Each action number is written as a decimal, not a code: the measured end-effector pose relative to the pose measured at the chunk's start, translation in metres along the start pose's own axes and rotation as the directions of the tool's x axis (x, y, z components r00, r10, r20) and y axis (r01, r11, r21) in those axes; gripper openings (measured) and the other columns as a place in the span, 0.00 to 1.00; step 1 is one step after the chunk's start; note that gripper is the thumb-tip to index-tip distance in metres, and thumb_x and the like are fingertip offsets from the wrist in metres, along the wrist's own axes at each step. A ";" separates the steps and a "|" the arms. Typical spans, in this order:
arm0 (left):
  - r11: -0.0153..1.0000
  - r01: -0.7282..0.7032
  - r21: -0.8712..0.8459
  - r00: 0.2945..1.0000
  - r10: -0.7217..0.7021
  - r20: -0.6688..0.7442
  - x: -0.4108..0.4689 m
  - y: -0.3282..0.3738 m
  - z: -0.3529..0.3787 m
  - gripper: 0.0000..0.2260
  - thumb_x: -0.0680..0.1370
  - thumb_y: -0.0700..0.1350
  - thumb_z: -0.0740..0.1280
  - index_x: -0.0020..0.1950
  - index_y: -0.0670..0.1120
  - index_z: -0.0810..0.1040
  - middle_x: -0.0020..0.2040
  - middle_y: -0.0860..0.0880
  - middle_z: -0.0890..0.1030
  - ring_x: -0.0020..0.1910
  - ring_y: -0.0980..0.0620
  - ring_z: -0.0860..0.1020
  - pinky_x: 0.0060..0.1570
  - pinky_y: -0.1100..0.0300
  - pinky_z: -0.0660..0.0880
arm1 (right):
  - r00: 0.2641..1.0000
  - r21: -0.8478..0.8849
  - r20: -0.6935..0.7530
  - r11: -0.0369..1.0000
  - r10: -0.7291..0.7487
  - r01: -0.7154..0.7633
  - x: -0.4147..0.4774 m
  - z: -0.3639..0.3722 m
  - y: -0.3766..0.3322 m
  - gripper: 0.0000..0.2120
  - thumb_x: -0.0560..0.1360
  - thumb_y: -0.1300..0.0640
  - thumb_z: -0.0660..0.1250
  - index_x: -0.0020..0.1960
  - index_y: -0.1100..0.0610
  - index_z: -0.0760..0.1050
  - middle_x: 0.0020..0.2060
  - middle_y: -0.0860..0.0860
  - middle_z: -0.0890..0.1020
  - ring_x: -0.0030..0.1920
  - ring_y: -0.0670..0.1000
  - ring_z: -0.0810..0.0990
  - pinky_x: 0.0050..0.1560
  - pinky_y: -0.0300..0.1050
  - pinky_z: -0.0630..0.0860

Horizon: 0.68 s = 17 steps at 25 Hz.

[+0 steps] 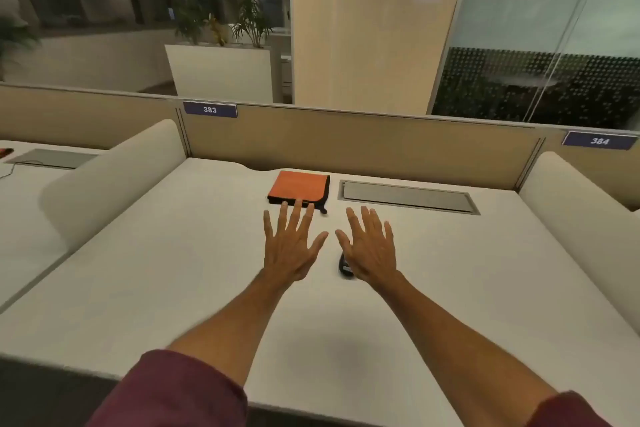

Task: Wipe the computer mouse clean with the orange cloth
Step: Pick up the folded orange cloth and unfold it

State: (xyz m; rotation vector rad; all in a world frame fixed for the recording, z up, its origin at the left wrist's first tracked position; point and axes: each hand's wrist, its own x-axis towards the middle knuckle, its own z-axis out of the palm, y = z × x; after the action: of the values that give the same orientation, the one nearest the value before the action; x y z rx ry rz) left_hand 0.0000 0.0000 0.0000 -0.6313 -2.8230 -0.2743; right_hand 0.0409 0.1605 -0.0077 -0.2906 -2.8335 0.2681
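A: Where are the hands?

B: Both are stretched out over the white rectangular desk top, palms down. The left hand has its fingers spread wide and holds nothing; its fingertips overlap the near edge of the folded orange cloth with black trim. Whether they touch it, I cannot tell.

A: And the right hand?

B: The right hand is spread too, empty, just right of the left one, thumbs close but apart.

A: The mouse?

B: The small dark computer mouse lies on the desk near the middle, mostly hidden under the right hand; only its left side shows beside the base of the thumb. Contact with the hand is unclear.

A: How do cloth and mouse sit to each other?

B: The cloth lies flat at the far side of the desk, close to the beige divider panel; the mouse is nearer and a little right, apart from it. Just right of the cloth sits a long grey metal cable hatch set into the desk.

A: Sleeves?

B: Maroon sleeves, pushed up the forearms.
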 end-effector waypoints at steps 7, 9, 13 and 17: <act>1.000 -0.010 -0.008 0.998 0.010 0.054 0.015 -0.019 0.038 0.47 0.62 0.71 0.18 0.77 0.56 0.40 0.79 0.49 0.41 0.78 0.45 0.39 0.70 0.38 0.32 | 0.994 -0.026 0.093 0.998 0.059 -0.057 0.011 0.040 -0.005 0.30 0.79 0.36 0.43 0.77 0.47 0.46 0.77 0.52 0.48 0.76 0.55 0.44 0.73 0.57 0.39; 0.999 -0.017 -0.034 0.996 0.020 0.089 0.025 -0.027 0.048 0.46 0.61 0.71 0.18 0.76 0.56 0.38 0.79 0.49 0.40 0.78 0.45 0.39 0.70 0.38 0.31 | 0.990 -0.029 0.113 0.996 0.086 -0.083 0.018 0.050 -0.009 0.30 0.78 0.36 0.43 0.77 0.47 0.46 0.77 0.52 0.47 0.76 0.55 0.44 0.73 0.58 0.40; 0.997 -0.050 -0.061 0.989 0.058 0.137 0.047 -0.049 0.070 0.47 0.60 0.71 0.17 0.76 0.56 0.38 0.79 0.49 0.40 0.78 0.45 0.39 0.70 0.38 0.31 | 0.977 -0.052 0.151 0.988 0.149 -0.143 0.037 0.071 -0.017 0.31 0.78 0.35 0.42 0.77 0.46 0.45 0.77 0.52 0.47 0.76 0.55 0.43 0.73 0.58 0.39; 0.994 -0.091 -0.066 0.981 0.100 0.164 0.076 -0.071 0.086 0.51 0.58 0.71 0.16 0.77 0.55 0.40 0.79 0.49 0.41 0.78 0.45 0.39 0.70 0.38 0.32 | 0.962 -0.069 0.177 0.977 0.209 -0.199 0.059 0.087 -0.027 0.31 0.78 0.35 0.42 0.77 0.47 0.45 0.77 0.52 0.47 0.76 0.55 0.44 0.73 0.58 0.40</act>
State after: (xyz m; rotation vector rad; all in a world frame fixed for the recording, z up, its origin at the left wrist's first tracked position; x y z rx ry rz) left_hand -0.1139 -0.0131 -0.0709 -0.8373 -2.9417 -0.3002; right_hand -0.0450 0.1338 -0.0692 -0.6008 -2.9974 0.2783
